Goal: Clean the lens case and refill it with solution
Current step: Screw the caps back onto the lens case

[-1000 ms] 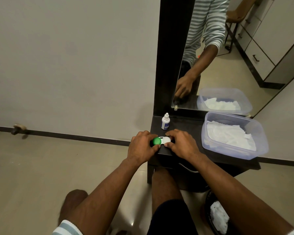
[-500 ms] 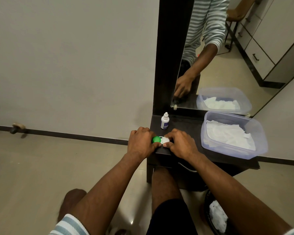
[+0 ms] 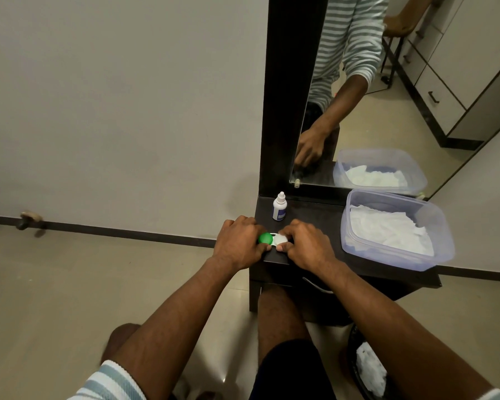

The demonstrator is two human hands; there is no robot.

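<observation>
Both hands worked at the lens case (image 3: 272, 239), which lay on the front left corner of the dark table (image 3: 315, 223). The left hand (image 3: 238, 243) curled its fingers and thumb round the case's green cap (image 3: 265, 238), and the right hand (image 3: 306, 244) pinched the white cap (image 3: 280, 239) between thumb and fingers; the two caps sat side by side, touching, with most of the case body hidden under the fingers. Just behind the lens case, toward the mirror (image 3: 387, 96), a small white solution bottle (image 3: 279, 207) with a blue label stood upright, its cap on, apart from both hands. Right of the lens case, well apart from it, a clear plastic tub (image 3: 442, 226) holding crumpled white tissues (image 3: 387, 230) rested on the table. The mirror rose from the table's back edge in a dark frame and reflected a striped sleeve, an arm and the tub. Below and right of the lens case, on the floor beside the person's leg, a dark round bin (image 3: 351, 350) held more white tissue. Left of the lens case, a plain wall met the tiled floor along a dark skirting.
</observation>
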